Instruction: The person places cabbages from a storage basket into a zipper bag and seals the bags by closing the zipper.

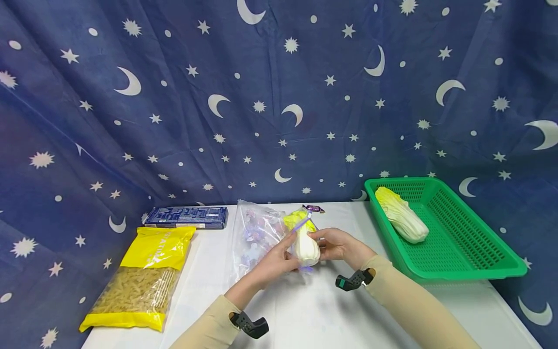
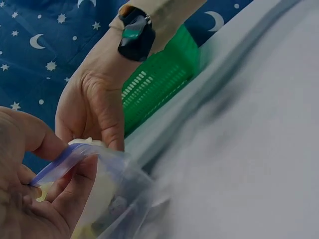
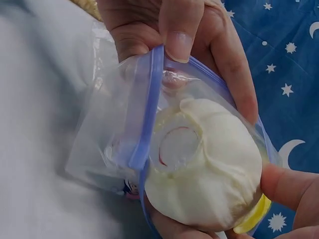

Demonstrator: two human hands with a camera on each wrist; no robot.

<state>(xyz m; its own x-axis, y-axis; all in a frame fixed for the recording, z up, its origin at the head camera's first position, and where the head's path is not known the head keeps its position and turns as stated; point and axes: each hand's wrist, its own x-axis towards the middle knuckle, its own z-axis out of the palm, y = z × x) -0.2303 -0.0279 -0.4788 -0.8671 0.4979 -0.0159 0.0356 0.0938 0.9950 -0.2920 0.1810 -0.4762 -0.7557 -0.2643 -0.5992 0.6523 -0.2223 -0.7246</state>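
A toy napa cabbage (image 1: 306, 244), white with yellow-green leaves, is held above the white table (image 1: 305, 310). My right hand (image 1: 333, 245) grips it from the right. My left hand (image 1: 282, 256) pinches the blue zip rim (image 2: 59, 167) of a clear zip bag (image 1: 255, 232). In the right wrist view the zip rim (image 3: 149, 109) is stretched round the cabbage's white base (image 3: 204, 169). The left hand's thumb (image 3: 175, 30) presses on the rim from above, and the right hand's fingers (image 3: 294, 189) hold the cabbage from below. Small items show blurred inside the bag.
A green basket (image 1: 471, 242) at the right holds a second cabbage (image 1: 401, 220). A yellow pasta bag (image 1: 139, 278) and a dark blue box (image 1: 187, 216) lie at the left. A small wrapped candy (image 1: 314, 209) lies behind the hands. Starry blue cloth hangs behind.
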